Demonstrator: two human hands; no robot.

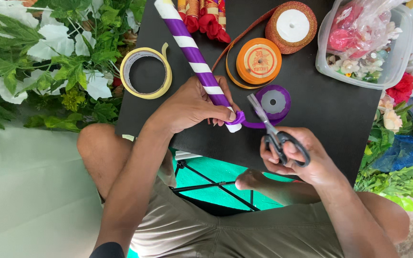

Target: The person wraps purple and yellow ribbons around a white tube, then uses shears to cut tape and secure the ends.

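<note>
Head view: left hand (pixel 192 107) has its fingers closed around the white tube (pixel 194 55) spirally wrapped in purple ribbon (pixel 252 124), pinning the ribbon end over the black table (pixel 321 110). Right hand (pixel 295 160) grips black-handled scissors (pixel 271 129), fingers through the loops, blades slightly parted at the ribbon just beside its purple spool (pixel 274 101).

Small black table (pixel 331 114), teal floor (pixel 206 172), daylight

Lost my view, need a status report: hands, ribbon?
Left hand grips white purple-wrapped tube. Right hand holds black-handled scissors, blades open at purple ribbon. Nothing blocking.
</note>
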